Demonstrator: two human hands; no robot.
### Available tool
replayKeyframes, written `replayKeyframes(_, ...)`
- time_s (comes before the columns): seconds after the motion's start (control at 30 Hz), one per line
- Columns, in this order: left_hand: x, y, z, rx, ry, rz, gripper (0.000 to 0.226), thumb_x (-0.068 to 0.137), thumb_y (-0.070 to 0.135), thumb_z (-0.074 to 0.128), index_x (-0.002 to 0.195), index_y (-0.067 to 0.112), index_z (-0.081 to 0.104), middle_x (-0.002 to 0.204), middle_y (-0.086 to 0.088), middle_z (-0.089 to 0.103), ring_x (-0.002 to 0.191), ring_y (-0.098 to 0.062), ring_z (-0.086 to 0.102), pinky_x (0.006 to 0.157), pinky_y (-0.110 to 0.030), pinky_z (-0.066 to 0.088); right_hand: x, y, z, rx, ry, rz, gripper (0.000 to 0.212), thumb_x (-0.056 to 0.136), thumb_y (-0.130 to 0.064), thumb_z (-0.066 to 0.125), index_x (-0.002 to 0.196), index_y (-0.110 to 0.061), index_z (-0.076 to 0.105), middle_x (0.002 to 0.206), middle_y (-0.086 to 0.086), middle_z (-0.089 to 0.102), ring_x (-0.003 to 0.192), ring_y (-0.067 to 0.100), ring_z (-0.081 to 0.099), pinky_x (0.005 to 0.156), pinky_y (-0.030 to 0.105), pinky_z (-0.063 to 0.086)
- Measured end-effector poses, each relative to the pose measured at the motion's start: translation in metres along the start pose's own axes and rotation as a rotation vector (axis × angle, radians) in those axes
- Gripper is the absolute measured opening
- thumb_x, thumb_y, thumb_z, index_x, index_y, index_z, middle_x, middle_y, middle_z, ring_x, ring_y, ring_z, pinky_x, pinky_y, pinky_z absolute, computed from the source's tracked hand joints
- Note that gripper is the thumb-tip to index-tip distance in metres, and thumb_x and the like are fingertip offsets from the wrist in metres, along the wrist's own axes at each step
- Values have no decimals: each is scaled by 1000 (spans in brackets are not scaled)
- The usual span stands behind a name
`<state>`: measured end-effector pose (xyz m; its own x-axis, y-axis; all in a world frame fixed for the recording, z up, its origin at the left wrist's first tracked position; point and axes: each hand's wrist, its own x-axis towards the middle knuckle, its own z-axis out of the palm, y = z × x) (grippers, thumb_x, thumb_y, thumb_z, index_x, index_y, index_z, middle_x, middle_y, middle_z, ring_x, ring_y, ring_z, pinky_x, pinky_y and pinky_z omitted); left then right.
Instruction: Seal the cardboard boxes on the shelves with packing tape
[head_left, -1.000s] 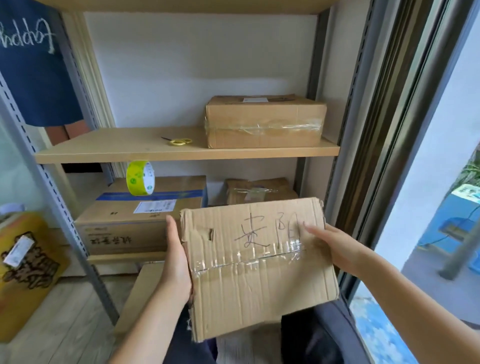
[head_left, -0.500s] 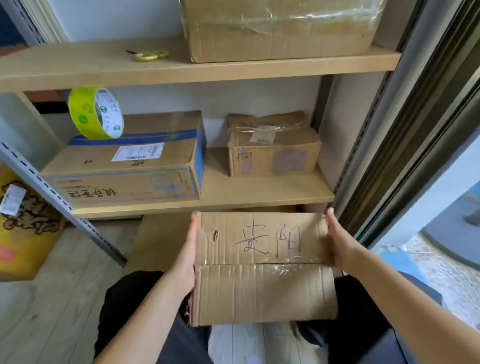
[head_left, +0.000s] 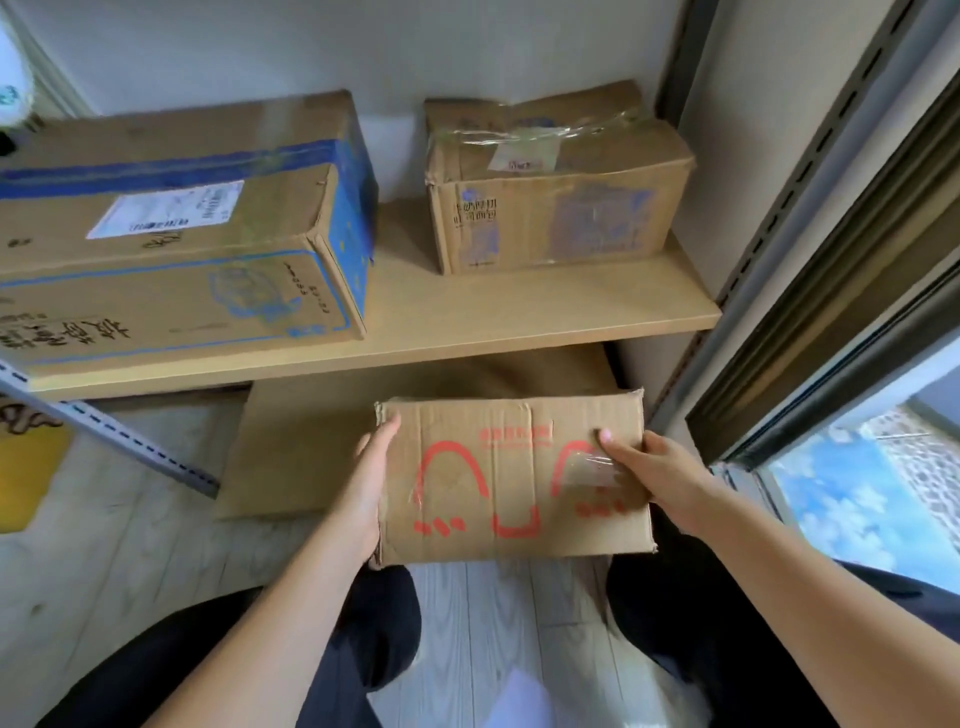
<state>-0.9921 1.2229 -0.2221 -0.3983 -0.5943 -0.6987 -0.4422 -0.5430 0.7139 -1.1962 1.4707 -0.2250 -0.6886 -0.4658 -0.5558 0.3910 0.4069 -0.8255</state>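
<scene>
- Resting between both hands, a flat cardboard box (head_left: 511, 478) with red printed marks on its upper face sat low in front of the shelf, above the person's knees and the pale plank floor (head_left: 104, 551).
- The left hand (head_left: 366, 499) gripped the box's left edge, palm against the side and thumb lying over the top corner.
- The right hand (head_left: 657, 480) held the right edge, thumb stretched across the top face onto a patch of clear tape (head_left: 587, 467); its other fingers were hidden beneath the box.
- Behind the box a loose sheet of cardboard (head_left: 311, 447) lay on the floor, running under the shelf.
- The wooden shelf (head_left: 519, 322) above it carried two more boxes, set apart from each other.
- A large box with blue print (head_left: 176, 228) and a white label stood on the left, its front overhanging the shelf edge.
- A smaller, crumpled box (head_left: 556, 182) wrapped in clear tape stood on the right, near the back wall.
- A grey perforated upright (head_left: 130, 441) slanted across the lower left, with something yellow (head_left: 31, 467) just beyond it.
- A dark window frame (head_left: 831, 291) ran down the right side, with blue ground visible outside.
</scene>
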Motion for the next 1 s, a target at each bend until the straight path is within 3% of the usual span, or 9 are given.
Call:
replayKeyframes(0.1, 16, 1, -6, -32, 12, -30, 128, 36, 106, 49, 149, 49, 31, 150, -1, 47, 135, -30, 47, 108, -62, 36, 14, 12, 6, -105, -9, -133, 41, 79, -45, 79, 104, -15, 67, 99, 9, 75, 95, 28, 71, 88, 47, 57)
replayKeyframes(0.17, 29, -6, -12, -32, 0, -101, 135, 36, 107, 45, 153, 41, 28, 152, -4, 45, 139, -33, 43, 112, -60, 33, 20, 23, 14, -267, -4, -195, 12, 89, -25, 73, 97, -21, 65, 90, 1, 72, 89, 20, 68, 81, 31, 56)
replayKeyframes(0.23, 38, -23, -14, -15, -34, -131, 135, 43, 101, 56, 156, 38, 20, 155, -7, 41, 142, -33, 38, 116, -56, 29, 26, 42, 20, -390, 2, -184, 19, 89, -7, 71, 85, -22, 61, 76, -7, 65, 80, 16, 61, 65, 12, 45)
replayKeyframes(0.3, 48, -43, -15, 1, -15, -119, 128, 59, 82, 72, 157, 33, 7, 158, -6, 36, 142, -30, 37, 118, -51, 28, 31, 63, 20, -273, -97, -85, 19, 84, 2, 72, 91, -14, 65, 80, -4, 69, 82, 15, 62, 67, 8, 45)
replayKeyframes(0.43, 72, -64, -18, 125, 28, -128, 121, 63, 75, 75, 157, 29, 13, 161, -2, 28, 145, -27, 31, 118, -51, 26, 41, 64, 23, -17, -328, 214, 48, 87, -52, 66, 123, -22, 66, 112, -6, 73, 106, 11, 66, 94, 32, 44)
replayKeyframes(0.57, 85, -62, -2, 186, -107, -218, 124, 59, 86, 65, 158, 30, 17, 167, -3, 8, 152, -31, 11, 121, -55, 18, 67, 60, 32, -57, -10, 150, 21, 93, -22, 67, 107, -7, 62, 93, 10, 70, 65, 7, 66, 53, 24, 50)
replayKeyframes(0.7, 120, -40, 16, 268, -83, -125, 121, 63, 87, 60, 158, 27, 17, 165, -7, 16, 149, -33, 22, 118, -57, 25, 110, 54, 35, -283, 177, -17, 23, 90, -33, 70, 106, -18, 62, 106, 7, 71, 98, 27, 67, 88, 43, 55)
replayKeyframes(0.87, 160, -15, 35, 288, 0, -51, 109, 70, 77, 60, 151, 13, 27, 151, -13, 41, 120, -34, 58, 73, -31, 59, 151, 30, 41, -450, 244, -91, 46, 96, -43, 58, 132, -15, 50, 116, 7, 66, 103, 27, 61, 82, 33, 46)
replayKeyframes(1.0, 185, -4, 46, 283, 22, 7, 93, 81, 67, 62, 147, 10, 31, 144, -15, 45, 123, -34, 54, 89, -41, 58, 176, 11, 41, -479, 225, -45, 51, 99, -41, 54, 139, -12, 44, 110, 8, 61, 89, 24, 56, 71, 30, 42)
